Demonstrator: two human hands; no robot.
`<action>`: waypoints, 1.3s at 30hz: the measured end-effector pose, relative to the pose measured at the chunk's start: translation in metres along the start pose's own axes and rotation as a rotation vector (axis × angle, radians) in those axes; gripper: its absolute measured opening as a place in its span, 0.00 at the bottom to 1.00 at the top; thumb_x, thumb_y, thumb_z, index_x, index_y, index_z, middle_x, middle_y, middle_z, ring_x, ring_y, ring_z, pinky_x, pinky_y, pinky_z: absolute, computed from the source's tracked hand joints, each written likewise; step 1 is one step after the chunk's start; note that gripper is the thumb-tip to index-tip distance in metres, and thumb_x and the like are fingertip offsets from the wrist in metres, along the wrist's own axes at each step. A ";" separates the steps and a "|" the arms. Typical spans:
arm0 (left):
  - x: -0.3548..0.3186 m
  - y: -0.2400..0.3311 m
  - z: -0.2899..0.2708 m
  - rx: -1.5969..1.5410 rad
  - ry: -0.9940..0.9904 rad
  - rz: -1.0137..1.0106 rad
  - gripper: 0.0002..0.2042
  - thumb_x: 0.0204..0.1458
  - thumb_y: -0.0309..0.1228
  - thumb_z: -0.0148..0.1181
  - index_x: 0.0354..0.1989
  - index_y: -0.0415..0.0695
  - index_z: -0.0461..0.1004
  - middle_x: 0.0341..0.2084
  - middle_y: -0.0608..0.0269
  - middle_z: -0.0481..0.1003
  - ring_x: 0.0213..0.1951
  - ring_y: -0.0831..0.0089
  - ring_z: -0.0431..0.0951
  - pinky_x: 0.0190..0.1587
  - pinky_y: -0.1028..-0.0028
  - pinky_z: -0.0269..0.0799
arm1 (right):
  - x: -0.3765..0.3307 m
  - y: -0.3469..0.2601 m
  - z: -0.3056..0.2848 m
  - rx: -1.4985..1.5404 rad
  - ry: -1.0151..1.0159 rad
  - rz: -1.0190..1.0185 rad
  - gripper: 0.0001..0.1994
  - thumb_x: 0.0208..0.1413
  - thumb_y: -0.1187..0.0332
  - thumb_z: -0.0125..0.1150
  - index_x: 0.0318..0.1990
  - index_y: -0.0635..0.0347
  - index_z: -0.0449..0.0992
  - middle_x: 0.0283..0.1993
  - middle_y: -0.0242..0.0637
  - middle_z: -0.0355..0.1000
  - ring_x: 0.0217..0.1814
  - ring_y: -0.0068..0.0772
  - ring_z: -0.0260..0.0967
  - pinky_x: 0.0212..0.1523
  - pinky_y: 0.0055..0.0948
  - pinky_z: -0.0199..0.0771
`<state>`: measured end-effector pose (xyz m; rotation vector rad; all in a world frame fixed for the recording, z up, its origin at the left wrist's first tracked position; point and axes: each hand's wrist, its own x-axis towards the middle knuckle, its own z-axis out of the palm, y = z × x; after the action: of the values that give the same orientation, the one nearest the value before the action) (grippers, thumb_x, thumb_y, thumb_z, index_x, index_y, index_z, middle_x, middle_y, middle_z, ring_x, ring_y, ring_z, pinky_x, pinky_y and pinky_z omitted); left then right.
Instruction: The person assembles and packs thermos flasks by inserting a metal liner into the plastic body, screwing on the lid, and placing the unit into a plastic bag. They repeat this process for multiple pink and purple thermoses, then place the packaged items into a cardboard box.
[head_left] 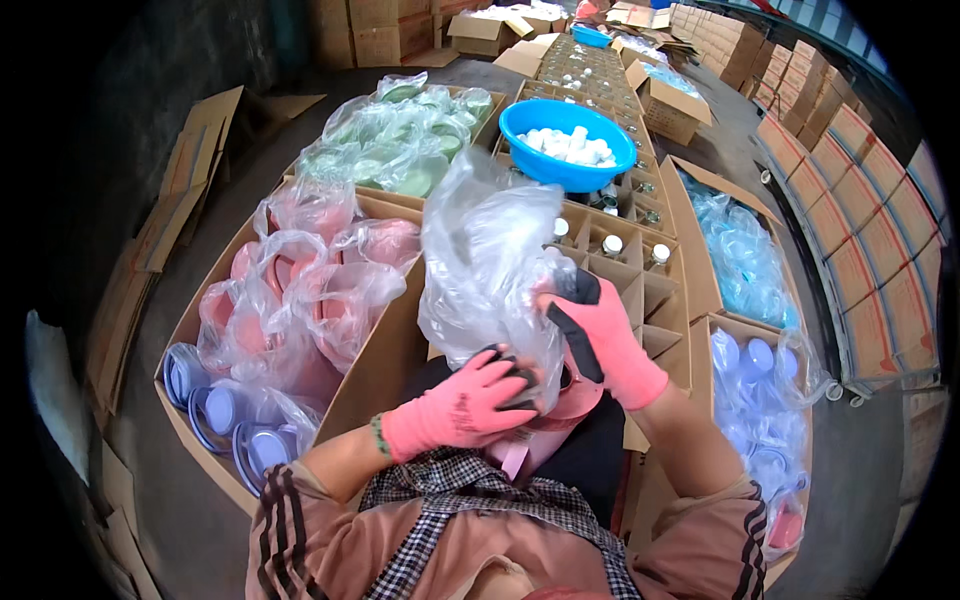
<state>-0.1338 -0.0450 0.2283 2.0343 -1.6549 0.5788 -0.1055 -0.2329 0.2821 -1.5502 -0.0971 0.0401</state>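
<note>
A crumpled clear plastic bag (480, 270) stands up in front of me, partly blurred. My right hand (610, 340), in a pink glove with dark finger parts, is closed on the bag's right side. At the bag's lower left edge is my left hand (465, 405), gloved the same way. Its fingers curl against the plastic, their tips partly blurred. Below and between the hands, a pink plastic vessel (575, 403) with a handle (513, 460) rests in my lap. The bag and my left hand hide part of it.
Cartons hold bagged pink pieces (290, 290), green pieces (400, 140), purple pieces (255, 420) and blue pieces (740, 250). A blue basin (567, 180) of white caps sits on a divided carton (675, 295) with white-capped glass bottles. Stacked boxes (850, 240) line the right side.
</note>
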 end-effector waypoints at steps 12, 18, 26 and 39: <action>-0.007 -0.162 -0.015 -1.264 0.424 -0.833 0.43 0.36 0.30 0.64 0.61 0.45 0.43 0.50 0.61 0.58 0.50 0.73 0.59 0.51 0.75 0.55 | -0.067 -0.014 -0.013 -0.678 -0.378 -0.885 0.09 0.24 0.80 0.46 0.22 0.67 0.64 0.48 0.53 0.62 0.49 0.59 0.59 0.48 0.41 0.62; 0.027 -0.148 0.009 -1.396 -0.143 -0.516 0.41 0.31 0.34 0.68 0.56 0.38 0.52 0.53 0.61 0.59 0.52 0.74 0.61 0.52 0.74 0.58 | -0.090 -0.025 -0.033 -0.466 -0.196 -0.729 0.19 0.38 0.83 0.39 0.42 0.65 0.61 0.47 0.56 0.64 0.53 0.51 0.60 0.53 0.37 0.57; 0.013 -0.111 0.011 -0.898 0.224 -1.054 0.15 0.42 0.24 0.54 0.42 0.36 0.68 0.33 0.60 0.72 0.32 0.75 0.72 0.40 0.77 0.66 | -0.018 0.010 -0.106 -0.341 0.411 -0.140 0.20 0.51 0.70 0.51 0.51 0.66 0.58 0.48 0.40 0.62 0.48 0.28 0.60 0.48 0.25 0.61; 0.054 -0.035 -0.013 -0.125 0.386 0.287 0.13 0.24 0.28 0.58 0.23 0.40 0.69 0.20 0.61 0.65 0.30 0.57 0.68 0.36 0.59 0.65 | -0.030 -0.017 -0.031 0.315 -0.056 0.183 0.21 0.45 0.73 0.57 0.48 0.69 0.61 0.40 0.36 0.66 0.45 0.24 0.62 0.48 0.21 0.61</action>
<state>-0.0897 -0.0736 0.2673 1.4916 -1.7011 0.8794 -0.1329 -0.2667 0.2977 -1.2396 0.0075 0.2329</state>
